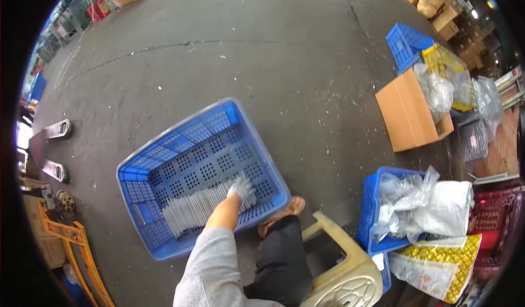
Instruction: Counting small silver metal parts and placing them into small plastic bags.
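A blue plastic crate [134, 167] with perforated walls and bottom sits on the floor in front of me. Along its near side lies a row of thin silvery-grey rods [191, 211], packed side by side. My left hand [241, 187], in a whitish glove, reaches into the crate and rests on the right end of this row. Its fingers look spread, and I see nothing gripped in them. The palm side is hidden. My right hand is out of view.
A cream plastic chair [350, 277] stands at the lower right, beside my leg. Further right are a blue crate of plastic bags [367, 211] and an open cardboard box [404, 113]. Pallet-jack forks [56, 129] and an orange metal frame [82, 247] are at left.
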A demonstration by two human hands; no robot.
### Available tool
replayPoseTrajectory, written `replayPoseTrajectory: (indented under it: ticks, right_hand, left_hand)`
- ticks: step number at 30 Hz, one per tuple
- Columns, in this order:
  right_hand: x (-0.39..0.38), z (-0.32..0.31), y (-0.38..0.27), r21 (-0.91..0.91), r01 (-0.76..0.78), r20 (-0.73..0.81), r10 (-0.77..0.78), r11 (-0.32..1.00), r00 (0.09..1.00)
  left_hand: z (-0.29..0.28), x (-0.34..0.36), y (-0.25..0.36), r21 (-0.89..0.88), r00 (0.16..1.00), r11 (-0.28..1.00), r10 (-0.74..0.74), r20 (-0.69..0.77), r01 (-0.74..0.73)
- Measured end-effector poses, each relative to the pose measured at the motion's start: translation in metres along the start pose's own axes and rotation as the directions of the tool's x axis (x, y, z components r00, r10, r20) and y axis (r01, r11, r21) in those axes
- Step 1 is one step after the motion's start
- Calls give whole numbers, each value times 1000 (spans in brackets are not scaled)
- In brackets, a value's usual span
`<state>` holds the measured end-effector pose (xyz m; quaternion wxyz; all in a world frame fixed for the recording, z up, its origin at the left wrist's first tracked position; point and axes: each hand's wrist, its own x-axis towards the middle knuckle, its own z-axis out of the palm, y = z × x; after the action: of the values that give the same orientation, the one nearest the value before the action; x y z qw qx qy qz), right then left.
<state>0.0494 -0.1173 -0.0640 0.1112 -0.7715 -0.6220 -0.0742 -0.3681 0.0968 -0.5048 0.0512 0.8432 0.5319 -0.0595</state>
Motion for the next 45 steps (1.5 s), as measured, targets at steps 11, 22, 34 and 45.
replayPoseTrajectory:
  ticks: [11,22,34,45]
  right_hand:
    - [10,-15,-13,73,-29,17,28,997,999]
    - [-25,-6,32,-502,314,11,-357,806,934]
    - [-41,15,75,95,320,-288,-282,943,915]
    - [-64,-54,84,776,-511,423,297,369,856]
  left_hand:
    - [-97,2,5,-125,859,992,57,509,8]
    - [-302,-74,13,-545,774,563,-329,542,621]
    - [-453,-43,94,-970,888,-3,-404,-219,-241]
    - [-505,-52,381,-899,891,-166,147,-429,-405]
